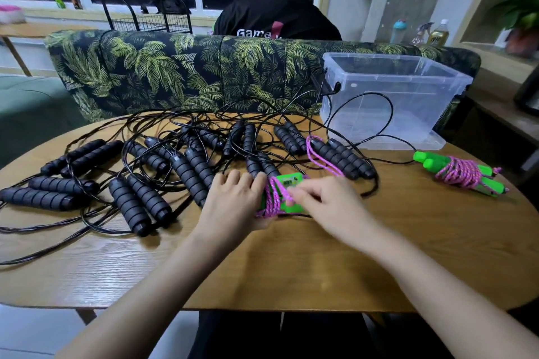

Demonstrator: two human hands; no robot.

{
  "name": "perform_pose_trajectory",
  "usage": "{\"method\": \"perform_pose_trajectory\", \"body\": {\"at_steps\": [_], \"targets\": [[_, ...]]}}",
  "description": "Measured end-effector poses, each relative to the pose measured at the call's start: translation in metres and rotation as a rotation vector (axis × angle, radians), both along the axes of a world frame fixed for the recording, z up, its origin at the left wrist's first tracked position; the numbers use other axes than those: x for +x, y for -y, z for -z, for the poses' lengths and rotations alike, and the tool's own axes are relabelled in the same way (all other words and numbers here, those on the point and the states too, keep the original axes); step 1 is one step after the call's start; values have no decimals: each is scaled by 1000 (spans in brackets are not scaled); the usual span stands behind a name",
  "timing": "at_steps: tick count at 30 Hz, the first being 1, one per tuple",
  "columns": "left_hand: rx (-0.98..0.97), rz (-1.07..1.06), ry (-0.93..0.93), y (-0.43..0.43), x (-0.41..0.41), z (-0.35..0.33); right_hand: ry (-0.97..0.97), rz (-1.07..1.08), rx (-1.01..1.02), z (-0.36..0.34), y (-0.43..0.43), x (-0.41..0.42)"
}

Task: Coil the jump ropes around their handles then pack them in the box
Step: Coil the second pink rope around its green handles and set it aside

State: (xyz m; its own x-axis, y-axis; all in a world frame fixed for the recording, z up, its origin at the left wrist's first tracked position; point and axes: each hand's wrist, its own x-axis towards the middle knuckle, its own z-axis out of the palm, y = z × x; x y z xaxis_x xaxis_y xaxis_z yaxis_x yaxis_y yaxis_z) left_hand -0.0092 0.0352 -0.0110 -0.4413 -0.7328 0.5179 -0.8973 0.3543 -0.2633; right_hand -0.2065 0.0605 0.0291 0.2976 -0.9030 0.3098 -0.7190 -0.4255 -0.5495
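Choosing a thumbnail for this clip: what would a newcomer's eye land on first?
First, the bright green plastic handles at the middle of the wooden table, held by the left hand while the right hand pinches their pink braided rope. Then the tangle of black foam-handled jump ropes across the table's left, and the clear plastic box at the far right with a coiled green-and-pink jump rope just in front of it.

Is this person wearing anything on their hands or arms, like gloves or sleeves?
No. The left hand and right hand wear no gloves, and no ring, watch or bracelet shows. Both forearms are uncovered, with no sleeve in view.
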Motion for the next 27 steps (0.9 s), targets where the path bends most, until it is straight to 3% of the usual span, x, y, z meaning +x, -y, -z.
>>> {"method": "perform_pose_trajectory", "body": {"at_steps": [6,12,16,20,23,25,27], "targets": [[169,-60,-224,5,7,-15,246,-18,163,28,-18,-4],[372,63,-650,-10,1,-32,570,1,336,33,-14,3],[510,179,-821,-14,2,-35,623,88,337,33,-12,8],[655,301,-844,-10,4,-37,710,204,198,33,-7,9],[735,346,-806,-10,2,-39,572,306,-83,34,-1,1],[815,353,-792,-9,1,-41,280,286,-353,24,0,-9],[887,351,-749,-9,1,-41,-116,84,-639,9,2,-23]]}}
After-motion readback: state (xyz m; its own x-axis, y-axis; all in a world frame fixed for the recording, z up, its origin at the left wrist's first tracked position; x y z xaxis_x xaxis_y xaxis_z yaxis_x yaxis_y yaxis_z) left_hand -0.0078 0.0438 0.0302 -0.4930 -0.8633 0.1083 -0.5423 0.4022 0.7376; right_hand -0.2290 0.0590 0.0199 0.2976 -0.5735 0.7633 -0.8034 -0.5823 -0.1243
